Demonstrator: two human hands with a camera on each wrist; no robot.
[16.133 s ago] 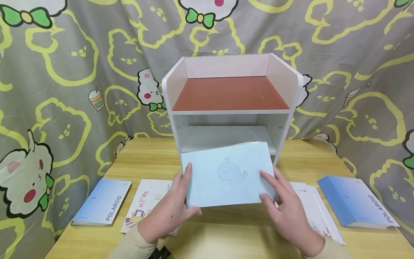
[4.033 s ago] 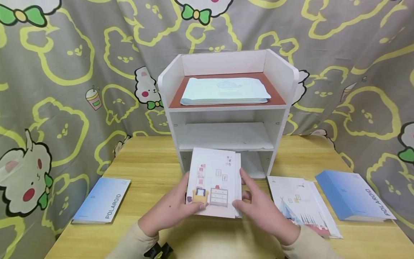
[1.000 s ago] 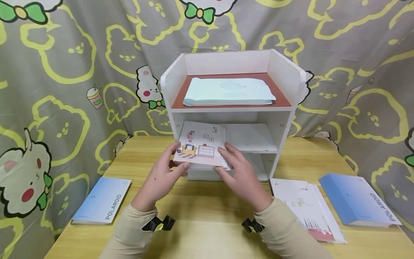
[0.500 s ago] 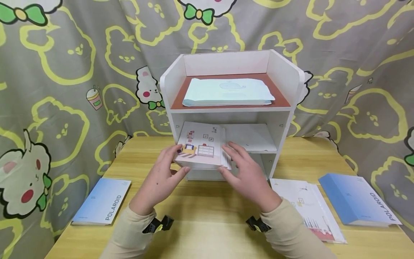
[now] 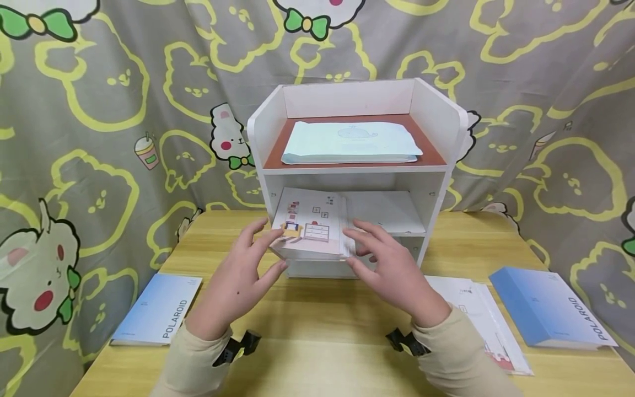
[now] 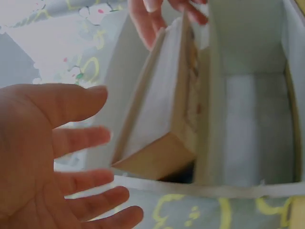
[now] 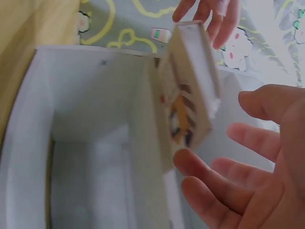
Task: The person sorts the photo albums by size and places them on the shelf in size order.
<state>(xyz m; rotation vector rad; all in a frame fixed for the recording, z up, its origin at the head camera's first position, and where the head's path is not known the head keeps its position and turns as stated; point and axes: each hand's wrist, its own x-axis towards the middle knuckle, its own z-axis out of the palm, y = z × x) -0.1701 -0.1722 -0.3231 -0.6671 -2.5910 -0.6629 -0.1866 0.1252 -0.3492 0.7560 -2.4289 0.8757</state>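
Observation:
A white illustrated book [image 5: 310, 223], with an armchair and a chest of drawers on its cover, lies on the left part of the white middle shelf [image 5: 387, 209], its front edge jutting out. My left hand [image 5: 238, 281] is at its front left corner, fingers spread and relaxed. At the opposite side my right hand [image 5: 394, 267] has its fingertips right by the book's edge. In the left wrist view a gap separates the left fingers [image 6: 90, 138] from the book [image 6: 157, 105]. Loosely bent right fingers [image 7: 209, 181] show close to the cover in the right wrist view.
A pale blue whale-print packet [image 5: 349, 146] lies on the brown top of the white shelf unit [image 5: 431, 182]. Blue POLAROID books [image 5: 156, 309] stand at both table sides. More white illustrated books [image 5: 488, 325] lie at the right, partly behind the right sleeve [image 5: 461, 347].
The whale-print packet went onto the top shelf, then the illustrated book moved from in front of the unit onto the middle shelf. Both hands have now loosened and drawn apart from its sides.

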